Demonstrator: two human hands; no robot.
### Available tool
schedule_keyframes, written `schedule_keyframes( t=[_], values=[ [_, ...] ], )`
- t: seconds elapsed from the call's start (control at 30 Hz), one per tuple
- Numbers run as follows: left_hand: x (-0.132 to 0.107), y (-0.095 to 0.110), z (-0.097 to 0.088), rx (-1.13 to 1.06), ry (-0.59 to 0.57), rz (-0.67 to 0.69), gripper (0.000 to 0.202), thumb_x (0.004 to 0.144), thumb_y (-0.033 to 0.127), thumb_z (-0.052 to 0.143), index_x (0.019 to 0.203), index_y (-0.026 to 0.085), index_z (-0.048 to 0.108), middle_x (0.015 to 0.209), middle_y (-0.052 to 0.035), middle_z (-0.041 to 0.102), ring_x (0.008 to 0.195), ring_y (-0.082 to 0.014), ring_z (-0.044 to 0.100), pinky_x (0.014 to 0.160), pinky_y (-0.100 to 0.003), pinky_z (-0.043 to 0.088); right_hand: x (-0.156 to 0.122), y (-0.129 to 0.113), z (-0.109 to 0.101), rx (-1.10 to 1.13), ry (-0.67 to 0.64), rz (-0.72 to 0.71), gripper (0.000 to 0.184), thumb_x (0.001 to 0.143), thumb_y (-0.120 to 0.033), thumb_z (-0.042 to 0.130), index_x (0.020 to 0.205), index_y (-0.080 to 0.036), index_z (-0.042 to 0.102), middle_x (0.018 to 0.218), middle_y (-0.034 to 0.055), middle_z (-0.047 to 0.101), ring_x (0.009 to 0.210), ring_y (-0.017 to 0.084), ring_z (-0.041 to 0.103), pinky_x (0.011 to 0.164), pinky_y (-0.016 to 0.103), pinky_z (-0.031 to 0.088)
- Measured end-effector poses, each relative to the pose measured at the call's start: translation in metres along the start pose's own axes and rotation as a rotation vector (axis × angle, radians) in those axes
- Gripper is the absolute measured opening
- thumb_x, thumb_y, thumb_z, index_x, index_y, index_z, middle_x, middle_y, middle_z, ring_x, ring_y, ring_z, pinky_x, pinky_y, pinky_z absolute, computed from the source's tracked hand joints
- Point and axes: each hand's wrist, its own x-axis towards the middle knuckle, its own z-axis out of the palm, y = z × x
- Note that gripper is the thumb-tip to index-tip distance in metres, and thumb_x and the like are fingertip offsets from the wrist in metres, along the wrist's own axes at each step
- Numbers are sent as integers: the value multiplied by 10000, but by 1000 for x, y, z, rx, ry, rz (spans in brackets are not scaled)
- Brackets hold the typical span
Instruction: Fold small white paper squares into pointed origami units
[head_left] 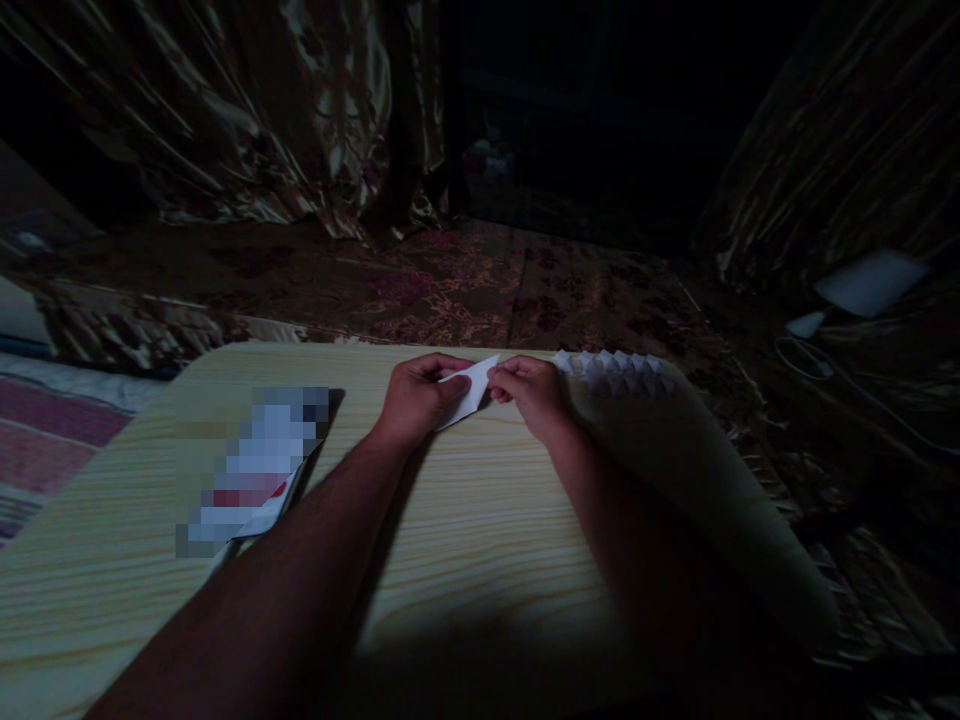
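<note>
Both bare forearms reach forward and converge, the left forearm [300, 560] slanting in from the lower left, the right forearm [615, 520] from the lower right. The left hand [420, 398] is closed in a grip, thumb laid across the front. Just beside it, the right hand [531, 390] pinches with thumb and forefinger, its other fingers [498, 394] curled under.

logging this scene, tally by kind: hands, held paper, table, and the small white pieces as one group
Hands (left hand, right hand): 2
White paper piece, held: 1
Table: 1
Group of small white pieces: 1 (too dim to count singly)
Total: 5
</note>
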Motion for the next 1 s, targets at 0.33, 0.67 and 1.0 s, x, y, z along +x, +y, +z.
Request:
schedule_keyframes(
  t=[0.33,0.67,1.0],
  values=[
    [-1,0,1,35,-49,48,324,613,307,739,884,131,717,758,-50,701,580,-122,584,538,-221,442,-1,-1,4,-40,-113,-14,196,661,-335,702,686,-161,614,609,-9,626,540,102,547,535,229,421],
    [-2,3,1,30,-44,8,340,586,319,746,871,137,717,716,-35,682,527,-116,553,486,-219,410,3,3,1,30,-21,-39,286,635,-357,720,574,-186,499,533,-45,553,509,86,477,541,231,372],
    [-1,1,0,50,-57,-7,323,580,298,751,864,148,719,703,-28,665,506,-111,543,459,-213,404,6,1,-2,172,35,-29,202,639,-301,704,624,-190,536,533,-58,521,512,81,460,534,226,356]
  ],
)
